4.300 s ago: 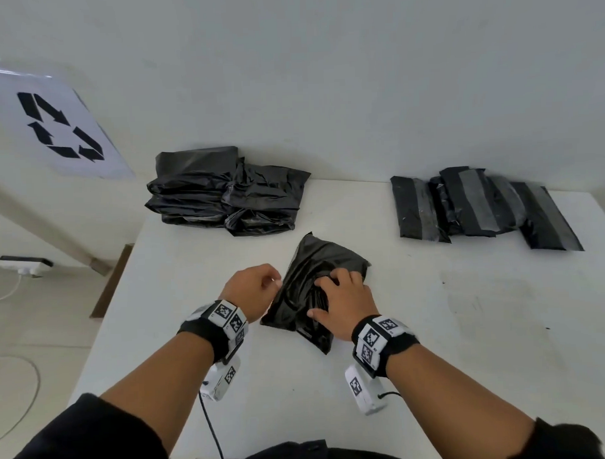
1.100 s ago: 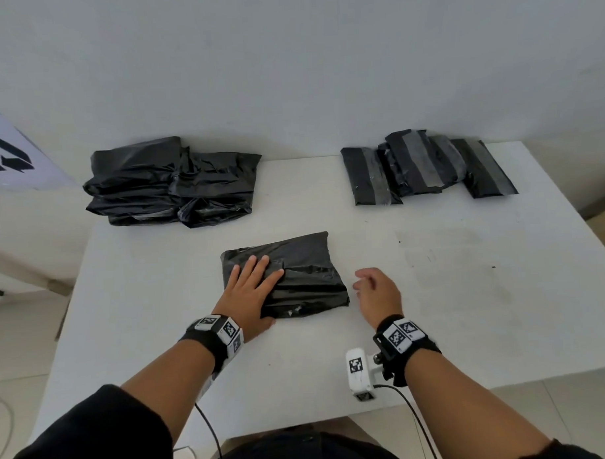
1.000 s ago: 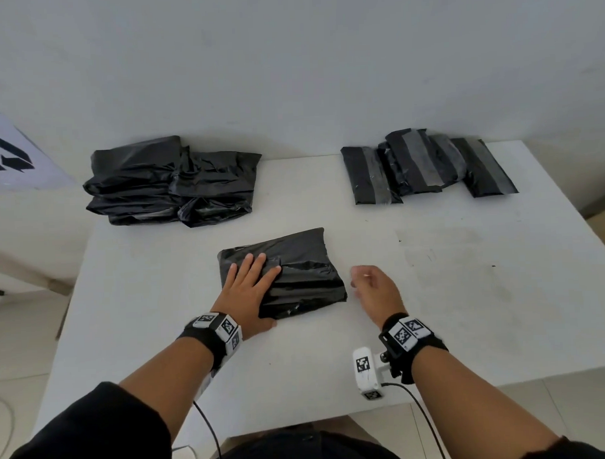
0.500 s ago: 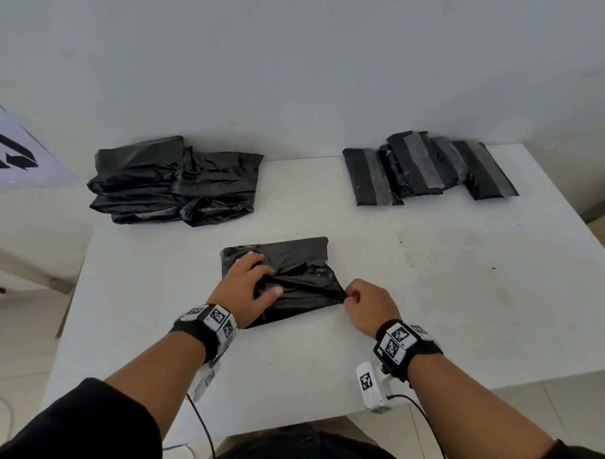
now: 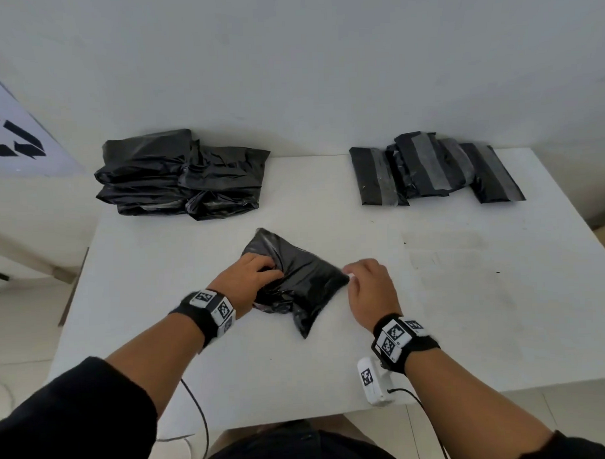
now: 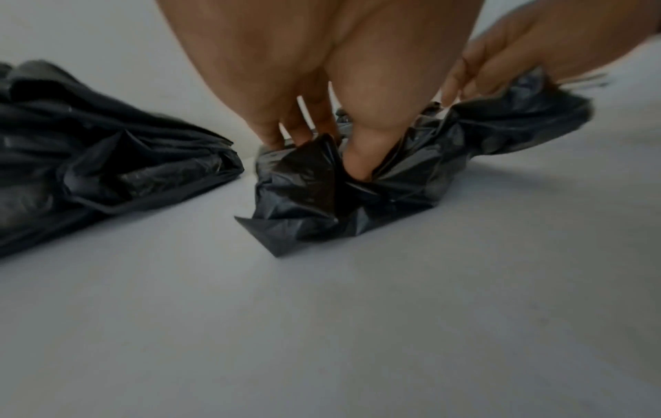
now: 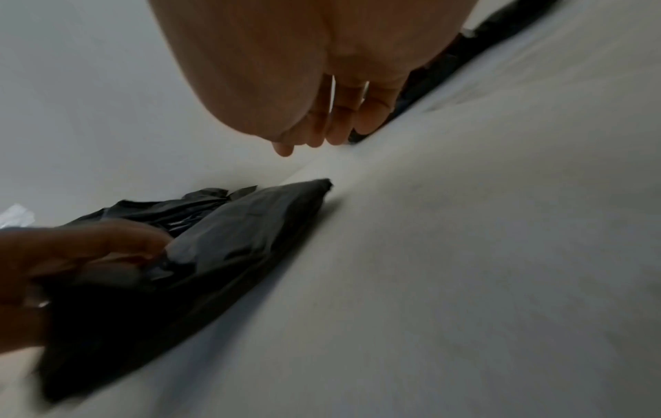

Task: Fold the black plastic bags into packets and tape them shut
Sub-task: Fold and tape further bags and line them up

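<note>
Here, a half-folded black bag (image 5: 297, 281) lies in the middle of the white table (image 5: 469, 326), turned so one corner points at the wall and one at the person. It is shiny and full of wrinkles.

The left hand (image 5: 248, 277) sits on the bag's left side with its fingers bent down into the plastic. The left wrist view shows what the head view hides: the thumb (image 6: 368, 152) is pushed deep into a fold, and the other fingers (image 6: 296, 130) squeeze the plastic from behind. So this hand is pinching the bag.

The right hand (image 5: 368, 285) is at the bag's right corner. From above, its fingertips look like they touch that corner. In the left wrist view its fingers seem to hold the far end of the bag, but the picture is blurry there. The right wrist view shows its fingers (image 7: 343, 124) hanging loosely curled over bare table, with the bag (image 7: 200, 254) lower down and apart from them. I cannot tell if this hand is gripping anything.

A pile of loose black bags (image 5: 181, 178) sits at the back left by the wall. A row of taped packets (image 5: 432, 169) sits at the back right, each with a grey strip of tape. Both wrists wear black bands with square marker tags (image 5: 397, 336).
</note>
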The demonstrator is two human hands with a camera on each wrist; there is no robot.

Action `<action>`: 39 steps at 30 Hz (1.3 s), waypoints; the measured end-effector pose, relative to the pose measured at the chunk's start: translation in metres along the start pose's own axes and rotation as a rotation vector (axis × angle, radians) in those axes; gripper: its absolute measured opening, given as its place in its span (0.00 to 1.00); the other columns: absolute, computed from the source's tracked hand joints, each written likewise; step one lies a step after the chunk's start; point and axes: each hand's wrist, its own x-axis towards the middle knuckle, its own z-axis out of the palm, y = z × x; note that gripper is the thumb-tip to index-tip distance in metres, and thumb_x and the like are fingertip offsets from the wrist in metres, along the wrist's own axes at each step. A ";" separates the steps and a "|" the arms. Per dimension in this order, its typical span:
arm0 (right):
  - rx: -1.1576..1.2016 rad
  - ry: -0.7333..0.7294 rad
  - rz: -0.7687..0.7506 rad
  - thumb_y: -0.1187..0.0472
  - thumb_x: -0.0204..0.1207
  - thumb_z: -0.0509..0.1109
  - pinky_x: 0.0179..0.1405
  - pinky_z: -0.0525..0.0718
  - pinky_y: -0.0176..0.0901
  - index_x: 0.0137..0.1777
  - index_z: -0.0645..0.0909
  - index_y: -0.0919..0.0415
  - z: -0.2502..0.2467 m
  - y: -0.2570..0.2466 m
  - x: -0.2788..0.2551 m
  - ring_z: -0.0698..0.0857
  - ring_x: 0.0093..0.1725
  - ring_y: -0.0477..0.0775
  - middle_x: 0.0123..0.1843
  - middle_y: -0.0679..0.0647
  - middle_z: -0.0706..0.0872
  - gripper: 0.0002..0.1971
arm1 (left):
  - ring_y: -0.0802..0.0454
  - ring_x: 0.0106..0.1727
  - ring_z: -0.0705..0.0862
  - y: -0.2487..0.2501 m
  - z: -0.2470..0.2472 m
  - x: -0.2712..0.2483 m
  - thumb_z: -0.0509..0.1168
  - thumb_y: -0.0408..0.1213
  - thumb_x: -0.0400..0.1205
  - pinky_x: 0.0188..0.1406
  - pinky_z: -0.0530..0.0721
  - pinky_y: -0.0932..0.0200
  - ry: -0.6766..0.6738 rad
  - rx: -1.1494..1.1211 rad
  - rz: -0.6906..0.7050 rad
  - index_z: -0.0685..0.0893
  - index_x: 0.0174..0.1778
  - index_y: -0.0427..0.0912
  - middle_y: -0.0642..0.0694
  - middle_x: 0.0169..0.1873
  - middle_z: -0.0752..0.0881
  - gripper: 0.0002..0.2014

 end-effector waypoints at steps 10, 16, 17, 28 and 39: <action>-0.177 -0.499 -0.231 0.53 0.83 0.63 0.68 0.77 0.58 0.80 0.70 0.42 0.025 -0.026 0.013 0.74 0.69 0.63 0.79 0.56 0.68 0.25 | 0.46 0.51 0.84 0.031 -0.007 -0.010 0.59 0.59 0.81 0.45 0.82 0.54 0.009 -0.149 -0.646 0.75 0.60 0.52 0.51 0.53 0.82 0.18; -0.212 -0.256 -0.287 0.39 0.80 0.58 0.45 0.83 0.52 0.67 0.83 0.48 0.020 -0.038 0.010 0.79 0.47 0.55 0.49 0.51 0.78 0.23 | 0.40 0.69 0.76 0.019 0.001 -0.003 0.64 0.57 0.80 0.66 0.79 0.44 0.102 -0.295 -0.688 0.64 0.80 0.51 0.44 0.72 0.73 0.33; -0.201 -0.206 -0.338 0.42 0.80 0.59 0.46 0.83 0.54 0.66 0.84 0.49 0.021 -0.039 0.011 0.79 0.49 0.55 0.50 0.51 0.79 0.22 | 0.39 0.67 0.78 0.017 -0.002 -0.002 0.65 0.59 0.79 0.63 0.80 0.44 0.131 -0.338 -0.778 0.64 0.78 0.51 0.42 0.70 0.74 0.33; -0.391 -0.386 -0.325 0.47 0.86 0.58 0.67 0.77 0.63 0.80 0.69 0.40 0.039 -0.054 0.028 0.58 0.83 0.59 0.85 0.53 0.62 0.22 | 0.47 0.49 0.85 0.019 0.011 -0.036 0.79 0.40 0.72 0.52 0.79 0.56 0.003 -0.899 -0.962 0.55 0.83 0.50 0.46 0.46 0.86 0.49; -0.014 -0.403 0.332 0.30 0.75 0.65 0.67 0.78 0.56 0.85 0.53 0.48 0.023 -0.044 0.028 0.76 0.72 0.63 0.75 0.59 0.76 0.44 | 0.46 0.35 0.87 0.022 0.005 -0.048 0.72 0.30 0.78 0.32 0.86 0.56 0.223 -0.979 -0.946 0.73 0.54 0.45 0.45 0.42 0.84 0.15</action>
